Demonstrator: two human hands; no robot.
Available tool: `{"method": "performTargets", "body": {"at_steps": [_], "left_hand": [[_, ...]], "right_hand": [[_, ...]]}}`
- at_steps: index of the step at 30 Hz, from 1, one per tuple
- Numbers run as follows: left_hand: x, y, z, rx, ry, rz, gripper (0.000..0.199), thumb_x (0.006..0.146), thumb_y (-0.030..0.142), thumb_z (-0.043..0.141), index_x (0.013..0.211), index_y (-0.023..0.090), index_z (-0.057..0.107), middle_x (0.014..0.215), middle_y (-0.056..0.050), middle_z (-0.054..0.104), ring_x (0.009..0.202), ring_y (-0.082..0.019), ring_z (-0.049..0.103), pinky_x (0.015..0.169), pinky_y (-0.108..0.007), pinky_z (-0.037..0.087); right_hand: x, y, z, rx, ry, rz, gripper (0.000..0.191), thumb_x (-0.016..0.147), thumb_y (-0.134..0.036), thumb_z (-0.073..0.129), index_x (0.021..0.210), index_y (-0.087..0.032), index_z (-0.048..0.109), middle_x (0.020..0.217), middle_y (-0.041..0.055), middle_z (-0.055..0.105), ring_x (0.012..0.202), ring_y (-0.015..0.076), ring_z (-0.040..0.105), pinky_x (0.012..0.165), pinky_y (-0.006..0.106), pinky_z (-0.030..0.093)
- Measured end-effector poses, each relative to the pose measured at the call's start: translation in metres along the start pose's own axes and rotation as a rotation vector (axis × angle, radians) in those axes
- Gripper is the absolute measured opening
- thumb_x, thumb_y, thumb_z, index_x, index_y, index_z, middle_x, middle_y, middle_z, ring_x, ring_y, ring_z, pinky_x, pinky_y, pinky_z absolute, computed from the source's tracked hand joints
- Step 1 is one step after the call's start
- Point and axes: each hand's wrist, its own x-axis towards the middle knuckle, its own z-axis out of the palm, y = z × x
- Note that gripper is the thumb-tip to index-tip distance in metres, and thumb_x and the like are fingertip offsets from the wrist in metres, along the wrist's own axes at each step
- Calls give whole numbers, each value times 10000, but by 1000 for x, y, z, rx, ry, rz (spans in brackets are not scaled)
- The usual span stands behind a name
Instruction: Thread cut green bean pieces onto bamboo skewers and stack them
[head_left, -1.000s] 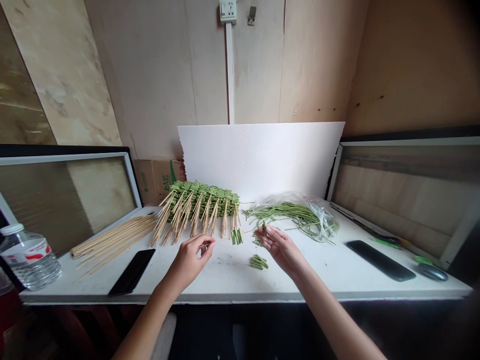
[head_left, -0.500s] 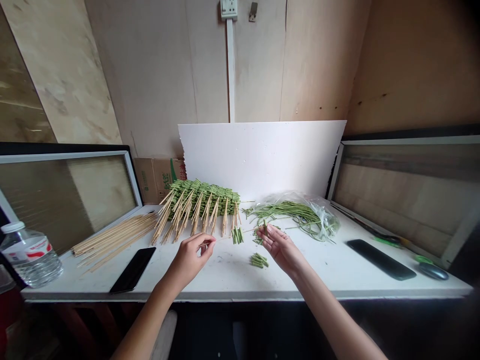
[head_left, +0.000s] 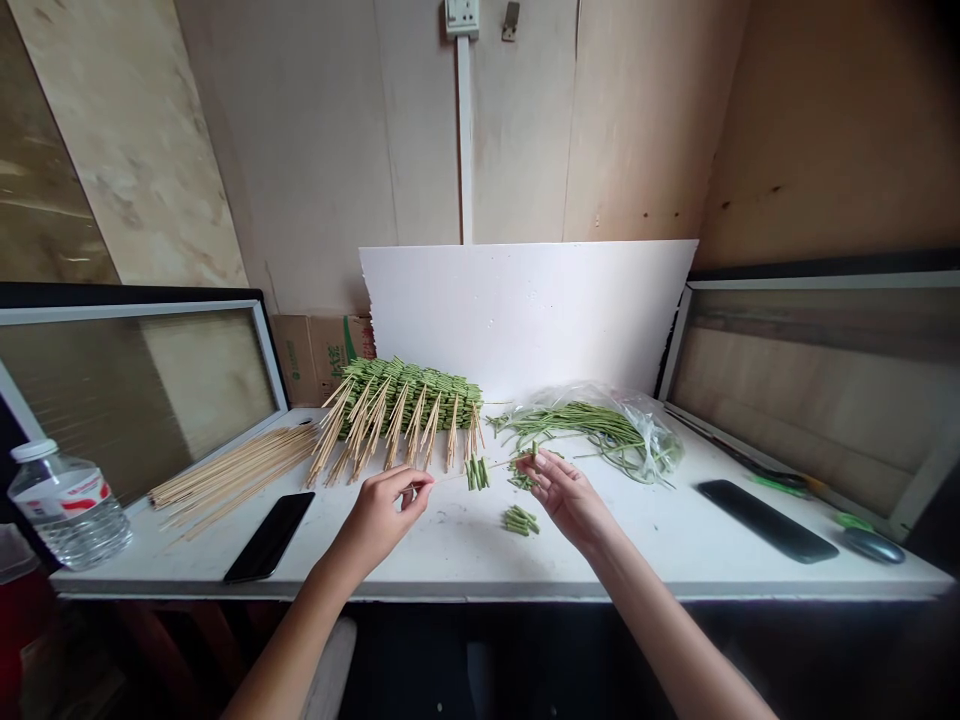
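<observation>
Between finger and thumb, my left hand pinches a thin wooden skewer that runs to the right. Several short green bean pieces are threaded crosswise on it. My right hand holds another short green piece upright at the skewer's right end; whether the tip has pierced it is too small to tell. Below, between the hands, a small pile of cut pieces lies on the white table. More cut pieces are partly hidden behind my right fingertips.
Behind my left hand is a stack of loaded skewers. Bare skewers, a phone and a bottle are at left. Long green stems in clear plastic, a dark flat device and a mouse are at right.
The camera view has shifted slightly. The green piece in my right hand now stands close to the skewer's end; otherwise both hands keep nearly the same pose.
</observation>
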Motion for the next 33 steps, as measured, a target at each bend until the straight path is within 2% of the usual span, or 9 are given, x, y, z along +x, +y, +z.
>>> {"method": "performTargets", "body": {"at_steps": [5,12,20,25,29,31,33], "left_hand": [[0,1,-2,1,10,28,173,977,227,583,987,204,754,843,-38,719,704,-158,620,701,-273,515],[0,-2,-1,-3,18,32,180,983,235,575,983,200,752,849,-40,717,719,-161,630,706,-271,509],[0,-1,1,-3,37,43,203,998,261,553,970,193,742,843,-58,718,735,-176,640,722,-285,525],[-2,2,9,-27,29,44,178,995,251,574,984,204,745,858,-48,721,730,-170,640,719,-280,521],[-2,9,16,-49,25,60,171,996,228,568,989,209,738,857,-43,714,744,-171,637,727,-282,518],[-2,10,16,-38,32,54,159,993,226,575,982,212,733,847,-36,710,730,-166,625,719,-278,514],[-1,8,14,-14,51,40,146,989,225,583,981,212,728,851,-32,713,717,-159,615,710,-271,511]], "right_hand": [[-2,-2,3,-32,15,-15,321,715,-360,925,967,-217,788,1021,77,812,1107,267,729,670,269,567],[-5,0,8,-52,5,-21,308,706,-378,924,928,-221,779,1059,84,808,1186,279,696,768,298,571],[-7,4,12,-114,39,-43,282,732,-445,893,918,-273,770,1138,90,793,1303,325,625,908,397,582],[-10,20,19,-141,58,-49,292,707,-441,911,899,-265,778,1091,84,790,1217,312,663,849,381,594],[-16,37,30,-124,83,-13,319,640,-427,952,842,-231,801,1097,61,753,1057,248,692,775,317,586],[-16,38,31,-144,78,-18,317,644,-432,950,847,-231,812,1140,57,740,1036,233,688,783,309,584],[-14,31,27,-194,44,-38,353,671,-446,933,949,-258,823,1175,58,742,1057,244,687,788,320,585]]}}
